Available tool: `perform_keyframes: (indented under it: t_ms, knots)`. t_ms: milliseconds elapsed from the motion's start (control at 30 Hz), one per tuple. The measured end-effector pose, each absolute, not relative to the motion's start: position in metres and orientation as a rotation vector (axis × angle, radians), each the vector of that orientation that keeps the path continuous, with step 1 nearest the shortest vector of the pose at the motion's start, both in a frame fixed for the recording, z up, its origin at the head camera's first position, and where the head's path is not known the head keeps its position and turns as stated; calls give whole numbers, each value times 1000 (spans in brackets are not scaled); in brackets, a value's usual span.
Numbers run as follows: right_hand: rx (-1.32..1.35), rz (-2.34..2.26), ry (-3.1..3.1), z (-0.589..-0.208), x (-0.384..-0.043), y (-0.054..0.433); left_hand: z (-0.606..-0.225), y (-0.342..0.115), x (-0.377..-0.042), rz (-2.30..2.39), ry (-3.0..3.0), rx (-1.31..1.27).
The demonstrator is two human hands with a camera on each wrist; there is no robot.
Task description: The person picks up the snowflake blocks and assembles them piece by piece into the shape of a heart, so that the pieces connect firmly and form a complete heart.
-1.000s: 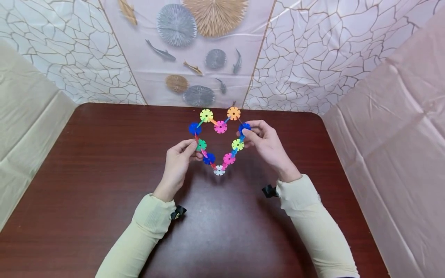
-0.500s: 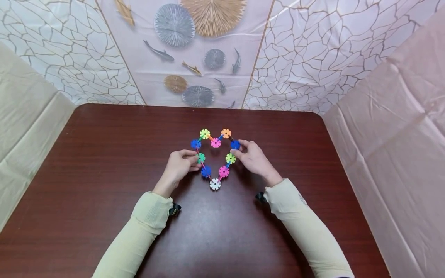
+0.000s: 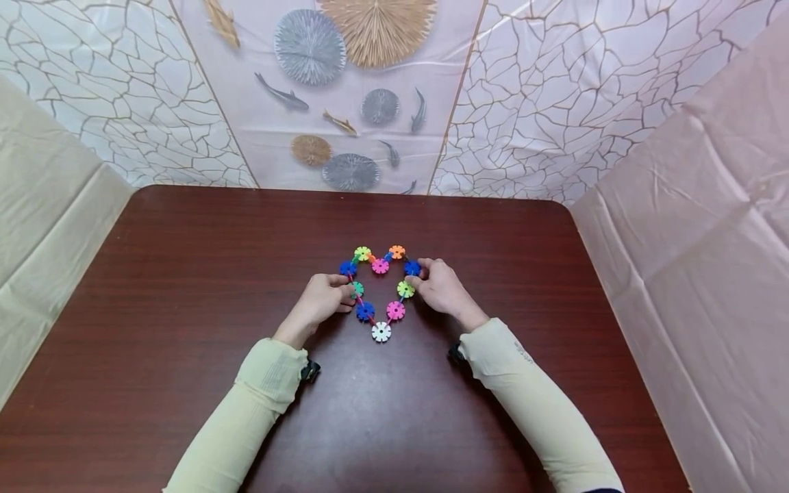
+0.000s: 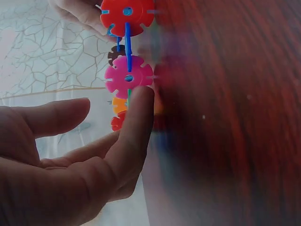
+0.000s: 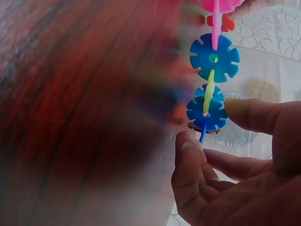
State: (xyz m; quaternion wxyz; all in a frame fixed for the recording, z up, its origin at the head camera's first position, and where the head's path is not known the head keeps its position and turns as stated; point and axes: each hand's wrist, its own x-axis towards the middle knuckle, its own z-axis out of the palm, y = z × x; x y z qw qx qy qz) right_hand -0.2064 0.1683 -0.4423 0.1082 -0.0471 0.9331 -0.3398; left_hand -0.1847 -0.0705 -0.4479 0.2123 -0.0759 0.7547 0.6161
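Observation:
A heart-shaped ring of linked plastic snowflake discs (image 3: 396, 305) is at the tabletop, its white disc (image 3: 377, 333) pointing toward me. At its left side is my left hand (image 3: 317, 299), by the green disc. In the left wrist view, one fingertip touches a pink disc (image 4: 115, 77), while the thumb stands well away from it. My right hand (image 3: 445, 289) is at the ring's right side. In the right wrist view, its thumb meets the edge of a blue disc (image 5: 195, 113), and a fingertip is at the darker blue piece below, holding that side loosely.
The dark red-brown table (image 3: 185, 308) stretches around the ring. Behind it hangs a patterned cloth backdrop (image 3: 536, 103), with plain cloth at both sides. A small black camera (image 3: 310, 370) sits at the left wrist, with another (image 3: 456, 355) at the right.
Both hands have lowered the heart-shaped ring from a raised, tilted position to the tabletop. The right hand has moved left and down. The left thumb now stands off the discs.

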Motion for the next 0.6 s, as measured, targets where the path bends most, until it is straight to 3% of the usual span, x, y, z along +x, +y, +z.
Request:
perform_keyframes:
  t_ms: [600]
  knots:
    - [-122, -989, 2727, -449, -206, 172, -451, -72, -184, 1620, 2163, -182]
